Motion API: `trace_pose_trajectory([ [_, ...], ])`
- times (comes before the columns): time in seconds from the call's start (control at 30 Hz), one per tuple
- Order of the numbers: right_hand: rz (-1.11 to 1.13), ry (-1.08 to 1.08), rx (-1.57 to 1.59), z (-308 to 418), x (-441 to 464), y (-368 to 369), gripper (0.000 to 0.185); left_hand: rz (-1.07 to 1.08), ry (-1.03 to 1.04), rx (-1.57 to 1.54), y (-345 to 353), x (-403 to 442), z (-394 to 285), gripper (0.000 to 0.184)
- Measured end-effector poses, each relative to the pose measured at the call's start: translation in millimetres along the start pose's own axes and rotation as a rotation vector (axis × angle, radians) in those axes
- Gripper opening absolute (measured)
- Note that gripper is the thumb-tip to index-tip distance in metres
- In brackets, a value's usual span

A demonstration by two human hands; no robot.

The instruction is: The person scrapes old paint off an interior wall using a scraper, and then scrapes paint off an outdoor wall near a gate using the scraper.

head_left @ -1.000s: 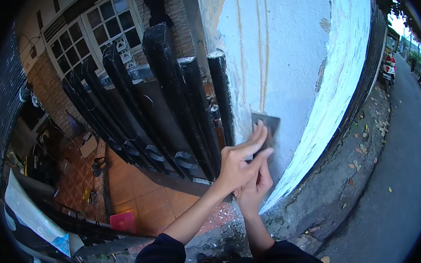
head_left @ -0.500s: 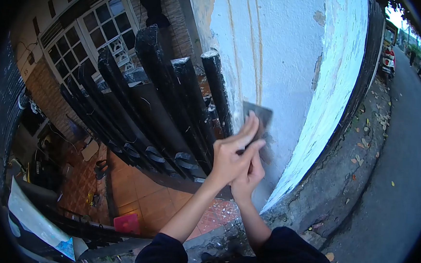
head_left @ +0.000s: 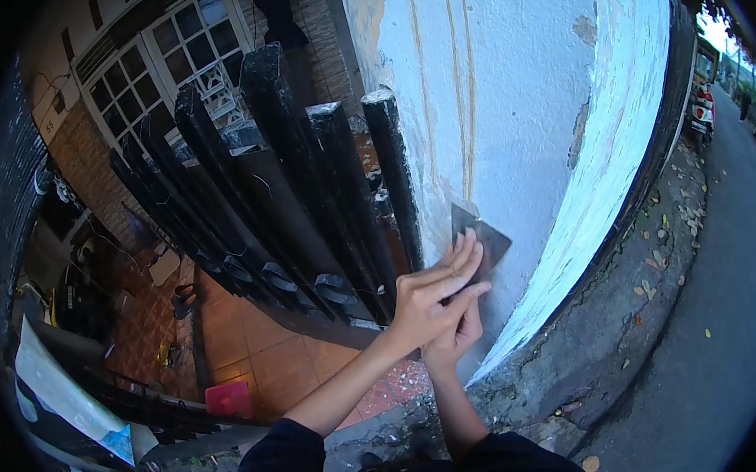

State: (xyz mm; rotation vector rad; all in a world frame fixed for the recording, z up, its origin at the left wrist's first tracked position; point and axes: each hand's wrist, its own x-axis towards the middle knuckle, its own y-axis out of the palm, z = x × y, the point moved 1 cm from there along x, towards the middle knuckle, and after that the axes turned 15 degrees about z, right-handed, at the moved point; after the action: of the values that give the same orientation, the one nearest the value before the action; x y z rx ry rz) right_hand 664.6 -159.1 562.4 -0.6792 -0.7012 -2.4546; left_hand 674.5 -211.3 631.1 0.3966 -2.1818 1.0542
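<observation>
A flat metal scraper (head_left: pixel 488 245) lies against the lower part of the white wall (head_left: pixel 524 115), its blade tilted. My left hand (head_left: pixel 430 300) presses its fingertips on the blade from the left side. Below the blade my right hand (head_left: pixel 457 332) is closed around the scraper's grip, which is mostly hidden behind the fingers. Both hands touch each other. Brown vertical streaks run down the wall above the blade, and a bare patch shows near the wall's right corner.
Black fence slats (head_left: pixel 296 162) stand close left of my hands. Beyond them are a tiled floor (head_left: pixel 259 341), a pink object (head_left: pixel 229 398) and a person (head_left: pixel 277 13) by the house wall. A road (head_left: pixel 721 283) and a parked motorcycle (head_left: pixel 702 113) lie right.
Compared with half a second ago, the scraper and both hands have moved slightly right and down on the wall, and the blade is turned more clockwise. Both hands keep their hold.
</observation>
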Motion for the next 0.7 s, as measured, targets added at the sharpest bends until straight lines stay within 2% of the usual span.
trace_pose_trajectory([
  [0.13,-0.009,-0.104,-0.099,-2,11,11,0.029,-0.005,-0.006,0.074,-11,7,0,0.048],
  [0.27,-0.113,-0.096,-0.019,10,8,14,0.032,0.013,0.019,0.055,-6,3,0,0.047],
  [0.43,-0.051,-0.092,-0.054,6,8,25,0.035,0.007,0.023,0.07,-20,10,-4,0.042],
  [0.5,-0.162,-0.015,0.1,6,2,27,0.039,0.018,0.035,0.077,-17,7,-5,0.042],
  [0.6,-0.16,-0.11,-0.037,3,5,31,0.034,0.094,0.013,0.064,-24,8,-6,0.047],
  [0.7,-0.167,-0.128,-0.027,2,3,42,0.035,0.111,0.064,0.104,-34,10,-6,0.046],
])
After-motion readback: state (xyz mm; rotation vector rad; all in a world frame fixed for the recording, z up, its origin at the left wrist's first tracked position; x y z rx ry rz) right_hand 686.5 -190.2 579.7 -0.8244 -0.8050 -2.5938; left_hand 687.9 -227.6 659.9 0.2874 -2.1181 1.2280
